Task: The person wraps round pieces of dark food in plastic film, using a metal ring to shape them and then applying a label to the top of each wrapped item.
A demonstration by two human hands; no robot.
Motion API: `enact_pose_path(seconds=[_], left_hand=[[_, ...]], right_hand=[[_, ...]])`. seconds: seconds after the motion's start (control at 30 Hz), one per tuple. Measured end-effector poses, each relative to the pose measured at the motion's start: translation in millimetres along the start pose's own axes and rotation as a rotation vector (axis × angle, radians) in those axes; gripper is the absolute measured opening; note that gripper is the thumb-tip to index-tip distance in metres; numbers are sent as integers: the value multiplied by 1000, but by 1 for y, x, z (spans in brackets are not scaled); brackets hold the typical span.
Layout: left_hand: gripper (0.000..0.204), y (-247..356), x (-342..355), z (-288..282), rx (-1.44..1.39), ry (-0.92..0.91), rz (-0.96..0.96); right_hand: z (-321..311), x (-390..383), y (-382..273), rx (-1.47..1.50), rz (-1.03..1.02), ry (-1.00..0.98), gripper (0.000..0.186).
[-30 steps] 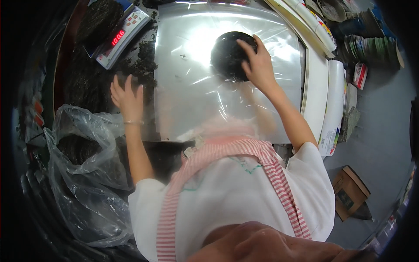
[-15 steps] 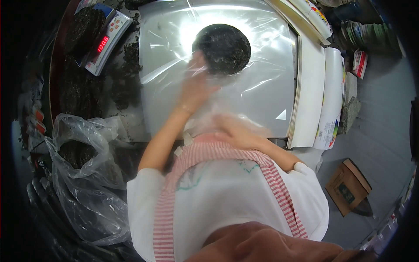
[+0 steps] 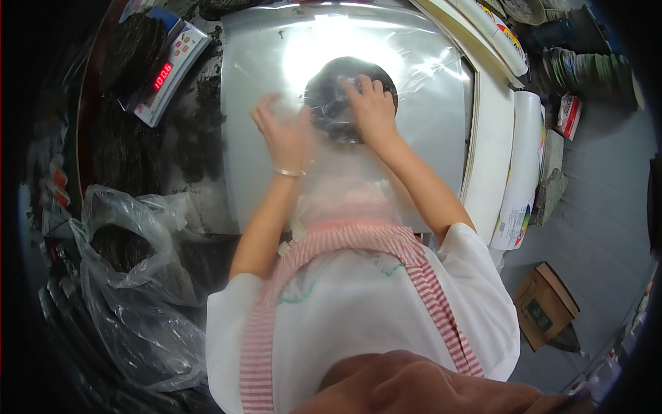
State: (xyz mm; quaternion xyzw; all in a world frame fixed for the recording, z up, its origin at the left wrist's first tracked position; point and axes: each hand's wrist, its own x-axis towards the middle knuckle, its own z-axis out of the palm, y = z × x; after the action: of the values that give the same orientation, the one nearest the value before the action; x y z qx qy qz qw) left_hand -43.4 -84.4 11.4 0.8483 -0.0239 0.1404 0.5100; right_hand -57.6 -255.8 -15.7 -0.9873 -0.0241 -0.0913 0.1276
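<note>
A dark round pressed cake (image 3: 329, 114) lies on a shiny, pale grey work sheet (image 3: 427, 152), with glossy creases of clear film across its top. My right hand (image 3: 372, 110) rests over the cake's right side, fingers bent and spread on the film-covered surface. Just left of the cake is my left hand (image 3: 284, 134), smeared by motion, its thumb and fingers apart. Whether the left fingers touch the film cannot be made out. A hazy blur of clear film (image 3: 338, 176) hangs between my forearms.
A digital scale (image 3: 169, 76) bears another dark cake (image 3: 132, 52) at the far left, amid dark crumbs. A clear plastic bag (image 3: 131, 276) holds dark material. White rolls (image 3: 520, 165) and boards (image 3: 491, 159) line the right edge. A cardboard box (image 3: 545, 307) stands lower right.
My right hand has moved from near my waist up onto the cake. My left hand has shifted left, off the cake's edge. The cake sits slightly lower in view.
</note>
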Motion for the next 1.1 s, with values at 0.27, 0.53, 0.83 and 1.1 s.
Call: enact_pose_path(seconds=[0.27, 0.53, 0.83, 1.1], left_hand=[[48, -8, 13, 44, 519, -811, 528], [24, -33, 36, 52, 221, -886, 647], [49, -14, 24, 14, 173, -918, 710], [42, -18, 20, 34, 80, -681, 433]], right_hand=[[-98, -6, 93, 1096, 39, -748, 53], [-3, 22, 60, 1139, 102, -79, 63], [-3, 4, 39, 107, -26, -9, 24], [-35, -33, -10, 237, -116, -64, 35]])
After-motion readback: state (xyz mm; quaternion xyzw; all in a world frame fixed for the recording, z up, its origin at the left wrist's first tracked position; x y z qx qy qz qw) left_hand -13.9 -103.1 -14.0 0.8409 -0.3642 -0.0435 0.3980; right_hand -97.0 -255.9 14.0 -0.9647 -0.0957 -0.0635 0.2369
